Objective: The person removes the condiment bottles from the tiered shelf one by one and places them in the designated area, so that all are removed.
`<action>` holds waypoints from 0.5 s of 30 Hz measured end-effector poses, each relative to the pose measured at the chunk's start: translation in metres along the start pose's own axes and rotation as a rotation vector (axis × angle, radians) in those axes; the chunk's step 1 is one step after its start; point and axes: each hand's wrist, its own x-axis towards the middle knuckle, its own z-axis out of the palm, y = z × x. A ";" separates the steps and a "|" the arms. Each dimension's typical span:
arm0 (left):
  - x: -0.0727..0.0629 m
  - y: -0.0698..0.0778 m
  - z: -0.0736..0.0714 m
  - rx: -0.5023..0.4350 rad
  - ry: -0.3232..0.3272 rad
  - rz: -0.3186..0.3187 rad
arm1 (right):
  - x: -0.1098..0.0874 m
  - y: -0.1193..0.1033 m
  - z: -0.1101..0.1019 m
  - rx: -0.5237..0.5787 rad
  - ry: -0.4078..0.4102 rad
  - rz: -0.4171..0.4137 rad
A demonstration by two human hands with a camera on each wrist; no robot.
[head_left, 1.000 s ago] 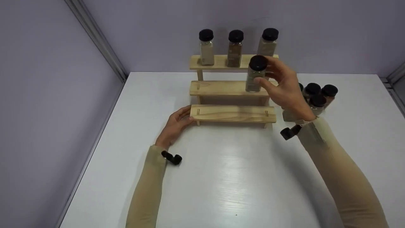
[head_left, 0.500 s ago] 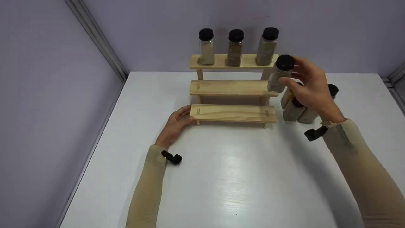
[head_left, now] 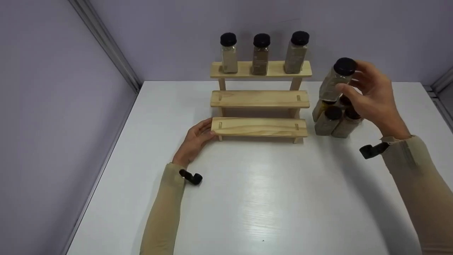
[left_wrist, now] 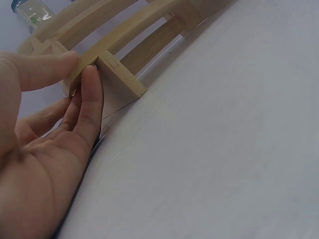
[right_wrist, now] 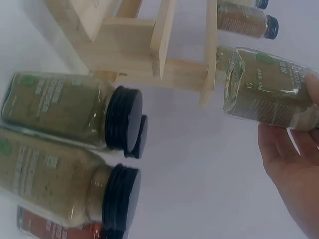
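Observation:
A three-step wooden rack stands on the white table. Three black-capped spice jars stand on its top step; the two lower steps are bare. My right hand grips another spice jar in the air, right of the rack and above a cluster of jars on the table. My left hand holds the left end of the lowest step, thumb on top, fingers along its side.
A lilac wall runs along the left table edge, another behind the rack. Black wrist cameras sit on both beige sleeves. The near half of the table is bare white surface.
My right hand carried the jar from over the middle step's right end rightward and slightly up, to above the jar cluster. The left hand stayed put.

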 end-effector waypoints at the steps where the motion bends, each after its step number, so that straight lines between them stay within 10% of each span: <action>1: 0.000 0.000 0.000 0.001 0.001 -0.001 | -0.001 0.001 -0.003 -0.004 0.004 0.003; 15: 0.000 0.001 0.002 -0.028 -0.012 -0.010 | -0.011 0.016 -0.035 0.026 0.057 -0.014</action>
